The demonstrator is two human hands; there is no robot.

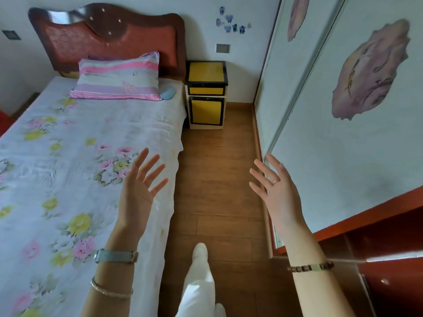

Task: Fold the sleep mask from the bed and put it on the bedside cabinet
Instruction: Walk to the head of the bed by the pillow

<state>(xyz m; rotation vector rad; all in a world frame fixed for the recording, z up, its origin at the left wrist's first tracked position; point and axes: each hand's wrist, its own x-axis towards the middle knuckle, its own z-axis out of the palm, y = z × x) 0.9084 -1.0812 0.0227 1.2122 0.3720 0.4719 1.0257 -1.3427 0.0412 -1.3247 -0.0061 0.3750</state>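
At far bed corner, beside pillow, pale blue sleep mask lies untouched. My left hand, right hand spread wide, empty. Folding, bedside cabinet placement all remain.

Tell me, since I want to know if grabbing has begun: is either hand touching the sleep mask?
Apart. The head view shows the left hand and right hand open, far from the mask beside the pillow.
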